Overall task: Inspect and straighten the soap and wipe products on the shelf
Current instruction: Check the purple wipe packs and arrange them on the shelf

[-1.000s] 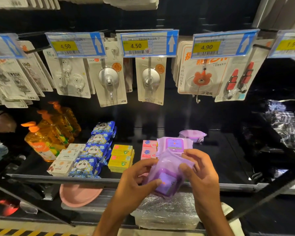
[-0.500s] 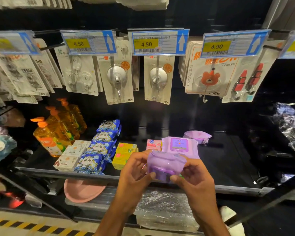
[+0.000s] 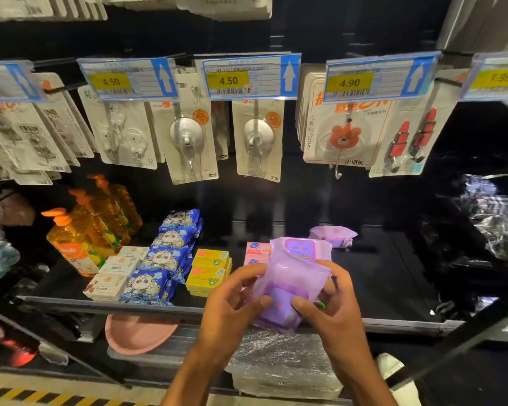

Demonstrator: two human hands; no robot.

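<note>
Above the black shelf (image 3: pixel 159 307), left hand (image 3: pixel 232 303) and right hand (image 3: pixel 332 309) both grip one purple wipe pack (image 3: pixel 288 285).

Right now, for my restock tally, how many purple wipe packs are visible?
3: a held pack in the left hand and right hand, a second pack on the shelf just behind it, a third pack farther back. Others may be hidden.

I have turned the purple wipe pack (image 3: pixel 291 282) between my grips. Half a second ago it lay flat with its edge toward me; now its lidded face tips up at me again. My left grip (image 3: pixel 232 306) and right grip (image 3: pixel 332 315) have moved their thumbs onto that face.
</note>
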